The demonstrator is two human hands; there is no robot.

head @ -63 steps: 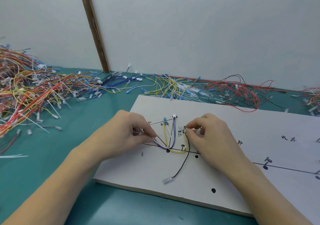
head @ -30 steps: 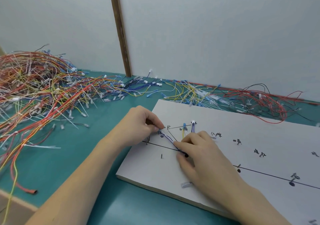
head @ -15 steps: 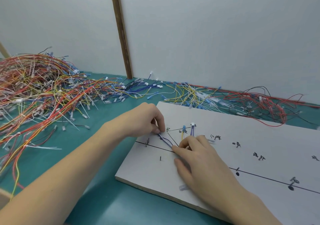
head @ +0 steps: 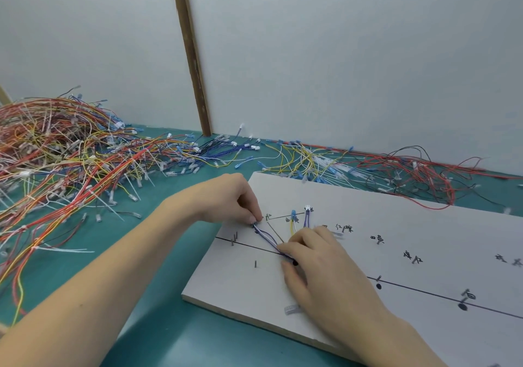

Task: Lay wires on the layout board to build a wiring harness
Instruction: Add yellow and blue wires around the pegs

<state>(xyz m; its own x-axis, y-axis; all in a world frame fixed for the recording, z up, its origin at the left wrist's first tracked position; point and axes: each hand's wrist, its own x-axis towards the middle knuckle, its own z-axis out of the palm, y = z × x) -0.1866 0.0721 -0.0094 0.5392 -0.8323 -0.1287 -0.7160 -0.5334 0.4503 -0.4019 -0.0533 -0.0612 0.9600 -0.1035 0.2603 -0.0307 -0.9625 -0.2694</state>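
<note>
My left hand (head: pixel 226 199) pinched one purple-white wire (head: pixel 264 235) end | my right hand (head: pixel 319 267) pressed wires flat, fingers straight, at 5 o'clock | one layout board (head: pixel 396 214)

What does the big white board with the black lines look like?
The layout board is a flat white slab with a pale edge, lying on the green table. Black lines, dots, handwritten marks and small upright pins cover it. Purple, yellow and white wires lie on it. The left hand pinches their end; the right hand presses them down.

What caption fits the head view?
Left hand pinches wire ends while right hand presses wires onto the layout board.
</note>
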